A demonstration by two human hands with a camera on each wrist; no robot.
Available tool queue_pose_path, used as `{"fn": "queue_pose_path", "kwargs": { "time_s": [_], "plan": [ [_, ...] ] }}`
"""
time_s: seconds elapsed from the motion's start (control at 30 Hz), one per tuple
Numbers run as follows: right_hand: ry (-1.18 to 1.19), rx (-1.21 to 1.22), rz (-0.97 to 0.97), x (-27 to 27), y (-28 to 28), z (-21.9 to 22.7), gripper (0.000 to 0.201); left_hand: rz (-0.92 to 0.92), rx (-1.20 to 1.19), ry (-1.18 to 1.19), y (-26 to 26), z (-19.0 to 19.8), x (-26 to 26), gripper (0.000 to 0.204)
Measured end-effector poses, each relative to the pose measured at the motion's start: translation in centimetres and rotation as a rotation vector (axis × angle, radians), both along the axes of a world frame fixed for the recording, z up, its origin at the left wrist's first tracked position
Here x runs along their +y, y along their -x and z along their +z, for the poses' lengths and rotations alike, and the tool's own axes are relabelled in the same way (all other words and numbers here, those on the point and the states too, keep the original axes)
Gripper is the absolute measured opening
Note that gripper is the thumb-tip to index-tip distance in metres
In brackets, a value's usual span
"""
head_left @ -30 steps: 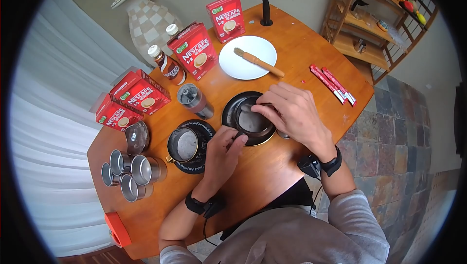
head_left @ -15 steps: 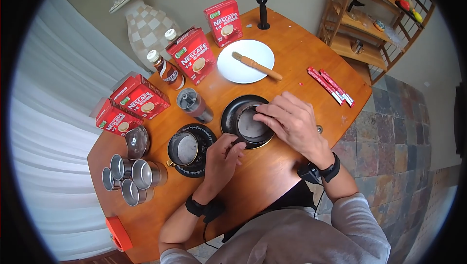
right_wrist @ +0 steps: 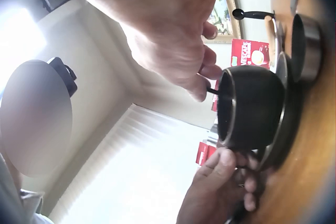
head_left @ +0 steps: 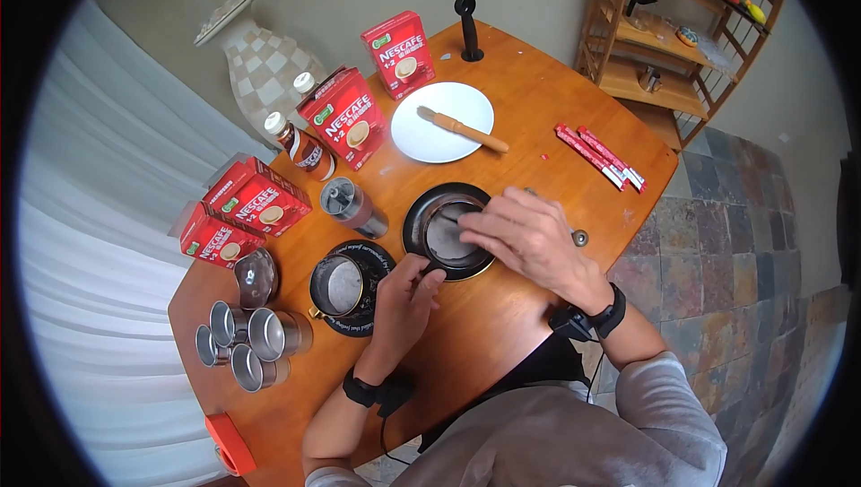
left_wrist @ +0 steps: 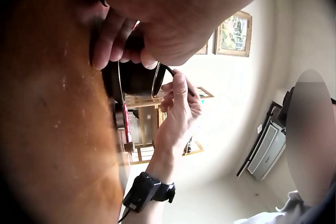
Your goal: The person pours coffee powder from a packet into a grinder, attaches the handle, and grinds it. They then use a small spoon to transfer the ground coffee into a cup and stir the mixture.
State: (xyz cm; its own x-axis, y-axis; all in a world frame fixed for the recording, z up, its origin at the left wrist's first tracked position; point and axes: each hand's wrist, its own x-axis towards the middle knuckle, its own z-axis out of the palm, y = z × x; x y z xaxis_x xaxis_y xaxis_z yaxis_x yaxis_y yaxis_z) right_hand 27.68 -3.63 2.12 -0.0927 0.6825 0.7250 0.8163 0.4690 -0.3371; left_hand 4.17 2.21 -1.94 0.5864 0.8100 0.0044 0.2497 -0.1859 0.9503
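Note:
A dark cup [right_wrist: 254, 108] with pale, frothy-looking contents stands on a black gold-rimmed saucer [head_left: 414, 223]. My left hand [head_left: 405, 303] grips the cup at its near left side, where the handle is mostly hidden by the fingers. Above the rim, my right hand [head_left: 538, 240] pinches a thin dark spoon [left_wrist: 176, 73] whose lower end dips inside the cup. Left of it, a second cup [head_left: 343, 285] with similar contents rests on a black saucer [head_left: 363, 321] with white lettering.
A coffee grinder [head_left: 352, 207] stands behind the cups. Several metal cups [head_left: 269, 334] are grouped at left. Red coffee boxes [head_left: 345, 119] and a bottle [head_left: 309, 153] line the back. A white plate [head_left: 417, 142] bears a wooden-handled brush [head_left: 462, 130]; red sachets [head_left: 596, 155] lie at right.
My right fingertips have shifted over the cup towards its near side, and the spoon moves with them. My left hand stays at the cup. The head view has tilted slightly.

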Motion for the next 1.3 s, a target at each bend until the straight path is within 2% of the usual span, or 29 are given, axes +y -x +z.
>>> {"fn": "queue_pose_path", "kwargs": {
  "time_s": [0.17, 0.27, 0.37, 0.47, 0.57, 0.67, 0.77, 0.87, 0.97, 1.07, 1.17, 1.27, 1.3],
  "plan": [
    [0.094, -0.067, 0.117, -1.8, -0.7, 0.4, 0.018, 0.010, 0.012, 0.012, 0.0, 0.4, 0.0, 0.011],
    [0.029, -0.008, 0.054, -1.3, -0.8, 0.8, 0.016, 0.005, 0.010, -0.013, 0.0, 0.2, 0.0, 0.012],
    [-0.016, 0.075, -0.088, -0.5, 0.3, 0.4, 0.015, -0.008, 0.021, -0.036, 0.1, 0.2, 0.1, 0.012],
    [-0.008, 0.123, -0.085, -0.2, 0.8, -0.4, 0.015, -0.006, 0.027, -0.031, 0.1, 0.3, 0.1, 0.012],
    [0.039, 0.111, 0.055, -0.9, 0.8, -0.4, 0.016, 0.003, 0.018, -0.014, 0.1, 0.2, 0.2, 0.012],
    [0.120, 0.052, 0.046, -1.9, 0.6, 0.1, 0.015, 0.008, 0.025, -0.006, 0.1, 0.5, 0.1, 0.012],
    [0.090, 0.134, -0.040, -1.6, 0.6, 0.6, 0.015, 0.016, 0.007, -0.026, -0.1, 0.3, 0.1, 0.013],
    [-0.017, 0.178, -0.222, -0.6, 1.3, 0.3, 0.014, 0.019, 0.002, -0.030, -0.1, 0.3, 0.0, 0.015],
    [0.013, 0.213, -0.280, -0.2, 2.0, -0.3, 0.015, 0.014, 0.003, -0.031, -0.1, 0.1, 0.1, 0.016],
    [0.059, 0.332, -0.173, 0.1, 2.5, -1.2, 0.015, 0.017, -0.001, -0.027, -0.1, 0.1, 0.2, 0.016],
    [0.088, 0.251, -0.070, -0.7, 2.0, -1.0, 0.015, 0.021, -0.002, -0.020, 0.0, 0.1, 0.1, 0.016],
    [0.172, 0.242, -0.042, -1.3, 0.7, -0.2, 0.014, 0.026, -0.005, -0.017, -0.1, 0.1, 0.1, 0.017],
    [0.126, 0.242, -0.094, -1.3, 0.8, 0.0, 0.014, 0.028, -0.005, -0.018, -0.2, 0.1, 0.1, 0.017]
  ]
}}
